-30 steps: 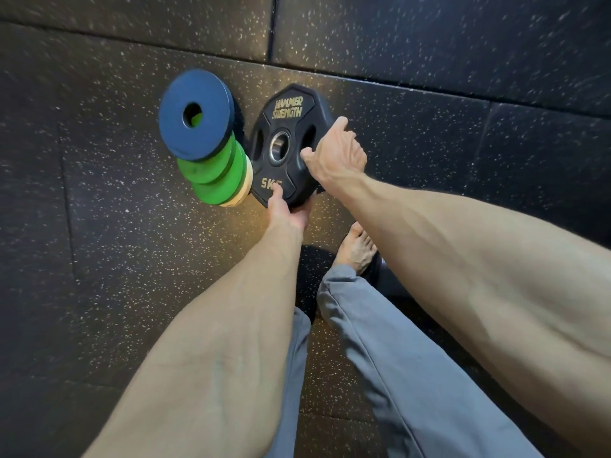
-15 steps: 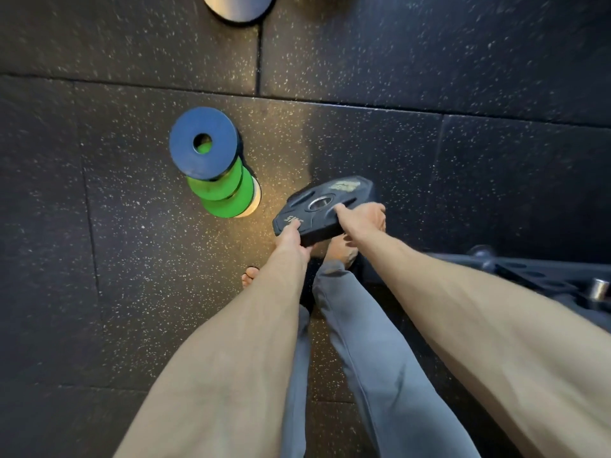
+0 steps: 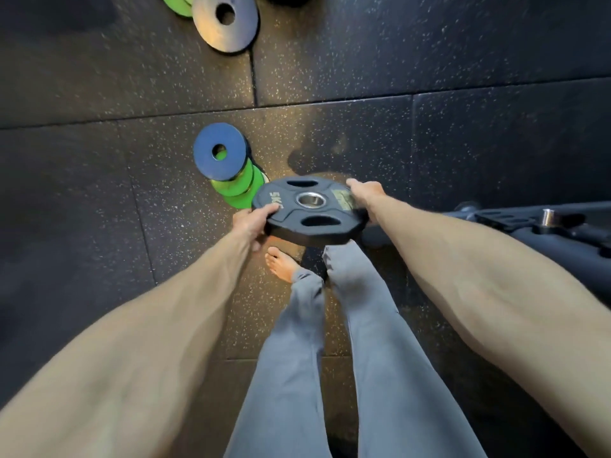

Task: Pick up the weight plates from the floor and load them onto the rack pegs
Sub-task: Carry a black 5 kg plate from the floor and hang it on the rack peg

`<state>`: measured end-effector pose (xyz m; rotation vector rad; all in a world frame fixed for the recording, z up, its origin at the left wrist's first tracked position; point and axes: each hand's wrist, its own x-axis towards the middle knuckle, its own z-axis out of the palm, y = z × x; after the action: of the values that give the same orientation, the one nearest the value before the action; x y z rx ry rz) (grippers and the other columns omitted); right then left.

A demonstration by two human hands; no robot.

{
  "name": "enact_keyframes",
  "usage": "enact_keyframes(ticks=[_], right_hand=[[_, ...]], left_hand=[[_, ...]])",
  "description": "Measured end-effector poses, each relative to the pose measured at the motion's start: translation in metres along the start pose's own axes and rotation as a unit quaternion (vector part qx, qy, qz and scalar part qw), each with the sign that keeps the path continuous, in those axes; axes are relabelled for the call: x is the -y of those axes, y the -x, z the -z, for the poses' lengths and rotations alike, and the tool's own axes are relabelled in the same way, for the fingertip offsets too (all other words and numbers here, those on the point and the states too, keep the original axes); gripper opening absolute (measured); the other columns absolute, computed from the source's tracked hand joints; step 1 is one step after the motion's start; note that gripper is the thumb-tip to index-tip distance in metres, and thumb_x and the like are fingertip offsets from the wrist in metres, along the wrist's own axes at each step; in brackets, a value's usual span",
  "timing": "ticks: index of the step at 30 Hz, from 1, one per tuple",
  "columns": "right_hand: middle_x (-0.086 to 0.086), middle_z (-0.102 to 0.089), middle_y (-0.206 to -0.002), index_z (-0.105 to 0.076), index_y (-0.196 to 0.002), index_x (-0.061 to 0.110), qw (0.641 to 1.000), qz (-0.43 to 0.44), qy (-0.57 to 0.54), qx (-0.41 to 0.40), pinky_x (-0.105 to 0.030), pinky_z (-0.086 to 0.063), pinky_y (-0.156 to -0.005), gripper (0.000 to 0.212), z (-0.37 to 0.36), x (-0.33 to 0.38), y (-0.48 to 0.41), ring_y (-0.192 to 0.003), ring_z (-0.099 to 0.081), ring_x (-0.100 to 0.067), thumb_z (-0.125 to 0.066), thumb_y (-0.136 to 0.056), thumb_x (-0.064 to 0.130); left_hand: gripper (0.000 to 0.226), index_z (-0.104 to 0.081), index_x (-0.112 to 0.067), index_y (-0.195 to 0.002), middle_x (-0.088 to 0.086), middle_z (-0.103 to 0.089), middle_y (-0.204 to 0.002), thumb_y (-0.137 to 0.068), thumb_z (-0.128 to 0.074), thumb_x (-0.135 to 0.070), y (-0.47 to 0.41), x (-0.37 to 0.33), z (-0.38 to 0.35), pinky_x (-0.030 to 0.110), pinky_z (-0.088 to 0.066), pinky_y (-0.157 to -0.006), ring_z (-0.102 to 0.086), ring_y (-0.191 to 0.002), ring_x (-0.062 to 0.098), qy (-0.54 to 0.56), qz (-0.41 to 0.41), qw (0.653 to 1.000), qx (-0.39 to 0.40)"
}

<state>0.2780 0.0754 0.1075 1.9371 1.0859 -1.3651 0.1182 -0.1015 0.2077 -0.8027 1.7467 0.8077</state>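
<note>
Reaching down, left hand (image 3: pixel 253 223) and right hand (image 3: pixel 367 194) fingers grip opposite edges of the black plate (image 3: pixel 317 231)

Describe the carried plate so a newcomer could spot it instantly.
Above the speckled rubber floor, right of the blue-topped stack, the left hand and right hand hold one black plate between them. It is marked 5KG, with a steel hub and grip slots; the stack's discs and the grey disc beyond have no slots.

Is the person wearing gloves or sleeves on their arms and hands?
No. The left hand and right hand are bare, with no gloves, rings or watch showing. Both forearms are bare too, with no sleeves in view. The trousers are grey.
</note>
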Motion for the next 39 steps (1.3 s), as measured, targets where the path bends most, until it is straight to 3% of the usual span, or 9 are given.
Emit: enact_keyframes(ticks=[4,7,13,16,21,24,29,34,39], right_hand=[[-0.012,-0.064,-0.129,-0.061,-0.129,0.008,0.999,0.015,-0.009,-0.028,-0.042,-0.049,-0.101,0.062,0.009,0.007,0.092,-0.115,-0.062,-0.035,-0.058,-0.085,0.051],[-0.016,-0.06,-0.136,-0.059,-0.131,0.005,0.997,0.031,-0.021,-0.063,-0.039,-0.044,-0.105,0.056,0.024,0.02,0.178,-0.123,-0.056,-0.035,-0.053,-0.093,0.045],[-0.02,-0.056,-0.139,-0.055,-0.133,-0.002,0.982,0.084,-0.114,-0.128,-0.035,-0.043,-0.097,0.055,0.049,0.003,0.294,-0.126,-0.054,-0.035,-0.046,-0.099,0.04],[-0.018,-0.058,-0.136,-0.055,-0.132,-0.002,0.965,0.097,-0.181,-0.162,-0.031,-0.042,-0.085,0.05,0.057,-0.019,0.353,-0.123,-0.057,-0.031,-0.047,-0.101,0.036],[-0.018,-0.054,-0.141,-0.048,-0.136,-0.003,0.928,0.112,-0.297,-0.194,-0.034,-0.045,-0.097,0.05,0.066,-0.068,0.453,-0.126,-0.054,-0.032,-0.047,-0.1,0.032],[-0.021,-0.056,-0.138,-0.051,-0.134,-0.005,0.905,0.106,-0.335,-0.239,-0.037,-0.046,-0.097,0.052,0.079,-0.103,0.505,-0.124,-0.055,-0.034,-0.045,-0.099,0.034],[-0.022,-0.055,-0.14,-0.05,-0.136,-0.007,0.864,0.106,-0.386,-0.306,-0.034,-0.046,-0.095,0.059,0.11,-0.175,0.57,-0.125,-0.055,-0.033,-0.045,-0.1,0.039],[-0.025,-0.058,-0.135,-0.055,-0.13,-0.009,0.8,0.09,-0.465,-0.368,-0.038,-0.046,-0.1,0.066,0.136,-0.258,0.609,-0.124,-0.056,-0.036,-0.049,-0.097,0.048],[-0.027,-0.063,-0.124,-0.06,-0.121,-0.011,0.734,0.055,-0.531,-0.42,-0.044,-0.048,-0.099,0.069,0.161,-0.361,0.638,-0.118,-0.059,-0.04,-0.05,-0.096,0.054]], left_hand=[[0.059,-0.064,-0.005,-0.113,0.015,-0.072,-0.107,-0.063,-0.088,-0.023,0.039,-0.013,0.03,0.043,-0.052,-0.099,-0.07,-0.102,0.026,-0.005,0.009,1.0,0.023],[0.027,-0.064,-0.006,-0.106,0.012,-0.072,-0.102,-0.083,-0.075,-0.016,0.078,-0.027,0.043,0.033,-0.059,-0.084,-0.07,-0.089,0.02,0.006,0.001,0.999,0.034],[0.031,-0.059,-0.008,-0.123,0.011,-0.071,-0.112,-0.093,-0.061,-0.015,0.162,-0.047,0.075,0.037,-0.061,-0.059,-0.07,-0.089,0.024,-0.012,-0.048,0.993,0.103],[0.037,-0.056,-0.004,-0.129,0.013,-0.07,-0.116,-0.092,-0.058,-0.011,0.203,-0.057,0.088,0.04,-0.061,-0.058,-0.071,-0.093,0.027,-0.039,-0.09,0.987,0.125],[0.025,-0.06,-0.01,-0.116,0.005,-0.073,-0.077,-0.095,-0.048,-0.005,0.291,-0.056,0.102,0.032,-0.058,-0.047,-0.07,-0.057,0.018,-0.103,-0.177,0.96,0.19],[0.018,-0.061,-0.009,-0.107,0.003,-0.071,-0.069,-0.093,-0.052,-0.003,0.343,-0.049,0.103,0.026,-0.053,-0.04,-0.067,-0.056,0.017,-0.144,-0.215,0.938,0.232],[0.023,-0.067,-0.003,-0.107,0.012,-0.067,-0.095,-0.084,-0.068,-0.007,0.417,-0.021,0.095,0.036,-0.058,-0.068,-0.066,-0.077,0.024,-0.198,-0.288,0.884,0.312],[0.019,-0.073,-0.005,-0.093,0.011,-0.069,-0.087,-0.077,-0.079,-0.015,0.487,0.024,0.065,0.044,-0.052,-0.081,-0.063,-0.078,0.026,-0.286,-0.344,0.818,0.361],[0.044,-0.072,0.003,-0.098,0.018,-0.066,-0.094,-0.066,-0.086,-0.024,0.548,0.108,0.028,0.048,-0.051,-0.089,-0.062,-0.085,0.029,-0.341,-0.352,0.76,0.428]])
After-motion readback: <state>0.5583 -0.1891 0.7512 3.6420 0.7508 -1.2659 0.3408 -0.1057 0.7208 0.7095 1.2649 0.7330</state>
